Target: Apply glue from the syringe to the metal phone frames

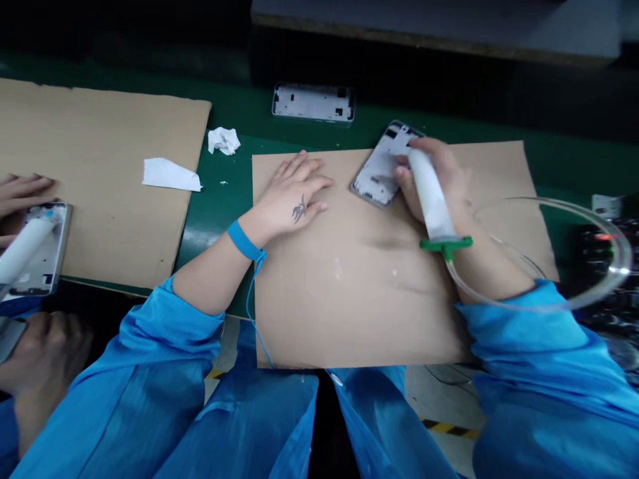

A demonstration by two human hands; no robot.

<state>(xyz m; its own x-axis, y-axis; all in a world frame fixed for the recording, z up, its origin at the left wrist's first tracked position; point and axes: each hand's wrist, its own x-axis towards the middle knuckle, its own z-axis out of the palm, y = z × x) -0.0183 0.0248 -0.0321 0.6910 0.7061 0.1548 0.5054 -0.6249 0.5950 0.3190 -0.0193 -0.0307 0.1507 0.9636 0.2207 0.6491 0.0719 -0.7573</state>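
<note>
My right hand [439, 176] is closed around a white glue syringe [430, 196], its green cap and clear tube toward me. Just beyond and to the left of that hand lies a phone frame [380, 166], tilted on the far edge of a cardboard sheet [344, 299]. The syringe's tip is hidden behind my fingers, so I cannot tell whether it touches the frame. Palm down on the cardboard's left part, my left hand [294, 196] has its fingers spread and holds nothing. A blue strap with a cord circles that wrist.
Another phone frame [314, 104] lies farther back on the green table [239, 176]. Crumpled paper [224, 141] and a white paper strip [171, 174] are at left. A co-worker's hand [24, 193] works there with a syringe over a phone frame [37, 259]. Clear tubing [616, 266] loops at right.
</note>
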